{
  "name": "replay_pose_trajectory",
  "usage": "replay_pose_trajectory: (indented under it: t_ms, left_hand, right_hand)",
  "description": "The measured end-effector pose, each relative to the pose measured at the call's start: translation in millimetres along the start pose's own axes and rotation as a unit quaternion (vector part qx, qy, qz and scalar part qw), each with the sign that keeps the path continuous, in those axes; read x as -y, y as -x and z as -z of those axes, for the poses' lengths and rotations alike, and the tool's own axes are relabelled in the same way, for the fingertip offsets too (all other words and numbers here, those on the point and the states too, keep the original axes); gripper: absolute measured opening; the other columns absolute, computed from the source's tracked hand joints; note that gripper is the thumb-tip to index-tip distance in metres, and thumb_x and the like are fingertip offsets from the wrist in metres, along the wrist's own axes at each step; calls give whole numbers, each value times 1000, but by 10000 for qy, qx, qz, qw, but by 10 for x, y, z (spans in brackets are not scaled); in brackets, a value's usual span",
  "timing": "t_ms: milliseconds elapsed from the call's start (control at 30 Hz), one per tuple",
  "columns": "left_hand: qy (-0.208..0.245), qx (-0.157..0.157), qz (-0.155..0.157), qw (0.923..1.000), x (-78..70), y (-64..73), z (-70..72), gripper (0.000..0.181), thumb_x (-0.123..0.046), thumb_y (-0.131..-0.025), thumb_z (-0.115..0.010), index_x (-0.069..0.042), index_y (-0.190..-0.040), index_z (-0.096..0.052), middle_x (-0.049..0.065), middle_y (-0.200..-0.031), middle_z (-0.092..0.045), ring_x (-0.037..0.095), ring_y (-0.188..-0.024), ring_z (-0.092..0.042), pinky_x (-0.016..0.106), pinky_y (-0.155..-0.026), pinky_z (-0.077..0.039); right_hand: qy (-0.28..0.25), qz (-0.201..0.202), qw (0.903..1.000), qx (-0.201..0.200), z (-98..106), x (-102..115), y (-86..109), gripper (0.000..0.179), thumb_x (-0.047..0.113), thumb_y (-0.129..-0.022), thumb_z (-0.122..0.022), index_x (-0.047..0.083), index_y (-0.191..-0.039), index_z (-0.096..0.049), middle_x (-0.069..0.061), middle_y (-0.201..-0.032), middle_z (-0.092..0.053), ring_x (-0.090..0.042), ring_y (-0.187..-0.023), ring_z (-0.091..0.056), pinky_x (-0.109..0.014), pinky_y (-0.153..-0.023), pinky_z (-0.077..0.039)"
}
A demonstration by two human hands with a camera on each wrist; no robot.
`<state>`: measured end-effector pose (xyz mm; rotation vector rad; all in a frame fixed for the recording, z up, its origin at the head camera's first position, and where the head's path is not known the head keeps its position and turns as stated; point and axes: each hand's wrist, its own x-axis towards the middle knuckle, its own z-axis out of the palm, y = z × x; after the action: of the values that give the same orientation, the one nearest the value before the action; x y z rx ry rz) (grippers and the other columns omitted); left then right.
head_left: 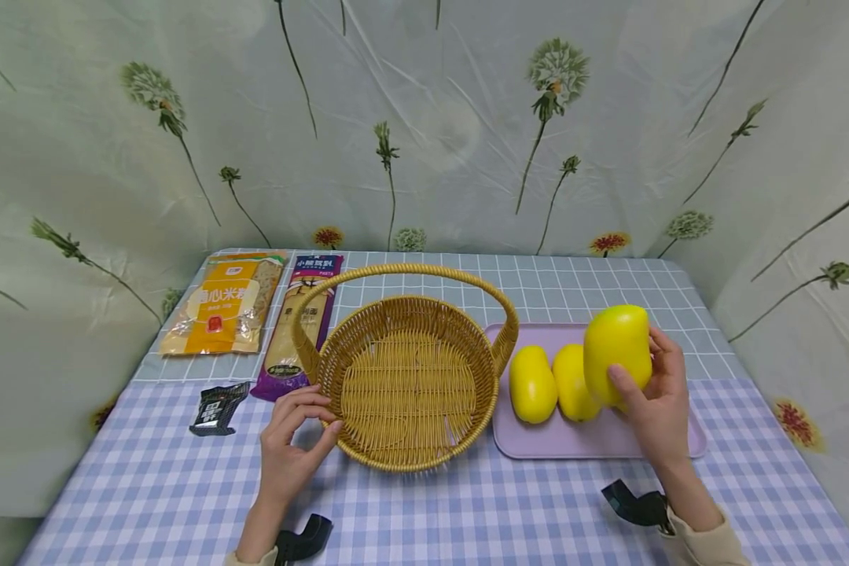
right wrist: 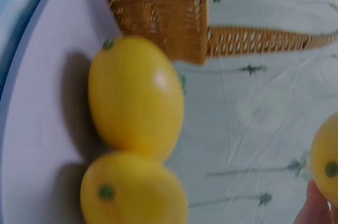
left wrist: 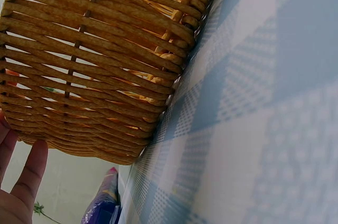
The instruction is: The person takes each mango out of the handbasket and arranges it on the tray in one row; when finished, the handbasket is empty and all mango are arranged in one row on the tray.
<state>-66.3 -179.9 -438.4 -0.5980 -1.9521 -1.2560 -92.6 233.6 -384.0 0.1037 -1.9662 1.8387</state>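
A yellow mango [head_left: 617,354] is held up in my right hand [head_left: 658,393], with the thumb across its near side and the fingers behind. In the right wrist view that mango [right wrist: 327,158] shows only at the right edge. Two more mangoes [head_left: 533,385] [head_left: 573,381] lie side by side on a purple tray [head_left: 573,448], below and left of the raised one. My left hand [head_left: 295,440] grips the left rim of a woven basket [head_left: 417,393], fingertips and thumb at the edge. The basket stands upright with nothing inside, its tall handle arching over it.
Behind and left of the basket lie a purple pasta packet [head_left: 300,314] and an orange snack bag [head_left: 226,306]. A small black wrapped packet [head_left: 218,409] is left of my left hand. Checked cloth [head_left: 424,519] covers the table, with a floral curtain [head_left: 453,118] behind it.
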Motion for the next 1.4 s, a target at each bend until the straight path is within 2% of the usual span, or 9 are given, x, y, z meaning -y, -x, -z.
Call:
replay_pose_trajectory:
  t_ms: [100,267,433,600,900,1167,1300,1400]
  left_hand:
    - [-7,-10,-2,10000,0,0,1,10,1,-71,-72,1,-76,-64,19,-88,-62,35,-102,-54,31,-97,-40]
    - [-2,-9,-4,10000,-2,0,-1,10,1,-71,-72,1,-76,-64,21,-87,-62,35,-102,-54,31,-97,-40]
    - [-8,4,6,10000,3,4,-1,10,1,-71,-72,0,-76,-64,19,-88,-63,35,-102,-54,31,-97,-40]
    - [-11,6,28,10000,7,7,3,10,1,-71,-73,1,-76,-64,22,-88,-62,35,-103,-54,31,-98,-40]
    - [-42,17,57,10000,1,6,1,11,3,-70,-72,0,-76,-64,21,-88,-62,36,-102,-54,31,-98,-39]
    - [-34,-15,10,10000,-5,-2,-4,10,2,-70,-72,0,-76,-64,21,-88,-62,36,-101,-54,31,-97,-40]
    - [-22,-11,1,10000,-3,-3,-5,10,2,-70,-72,1,-76,-64,22,-87,-62,36,-102,-54,30,-97,-40]
    - [-15,-12,-2,10000,0,-2,-5,10,2,-70,-72,1,-76,-64,22,-87,-62,36,-101,-54,30,-97,-40]
  right_hand:
    - [27,-135,9995,-278,72,-42,-46,59,-11,-86,-56,10,-138,-42,-8,-122,-46,-20,-101,-47,-13,-85,-45]
    - [566,-237,9954,-738,237,-124,-127,56,-7,-86,-60,13,-137,-46,-5,-111,-51,-17,-95,-50,-11,-82,-45]
    - [1208,-283,9857,-1143,443,-241,-185,54,-1,-87,-64,15,-136,-49,0,-106,-54,-14,-89,-52,-8,-77,-46]
    - [1597,-494,9769,-1333,600,-353,-238,54,3,-87,-66,18,-136,-50,3,-102,-54,-11,-85,-51,-6,-72,-45]
    - [1739,-1040,9650,-1665,759,-499,-292,53,7,-85,-69,21,-133,-52,7,-97,-53,-7,-83,-51,-5,-66,-42]
    - [2184,-1512,9512,-1569,907,-591,-341,53,21,-86,-70,23,-135,-50,13,-101,-49,-4,-87,-45,-13,-72,-36]
    - [2510,-1697,9419,-1450,1127,-888,-396,58,35,-84,-71,28,-137,-48,11,-107,-48,-4,-88,-43,-17,-73,-35]
    - [2699,-1765,9372,-1332,1288,-1130,-427,62,43,-82,-71,30,-137,-47,4,-115,-48,-6,-89,-41,-20,-72,-36]
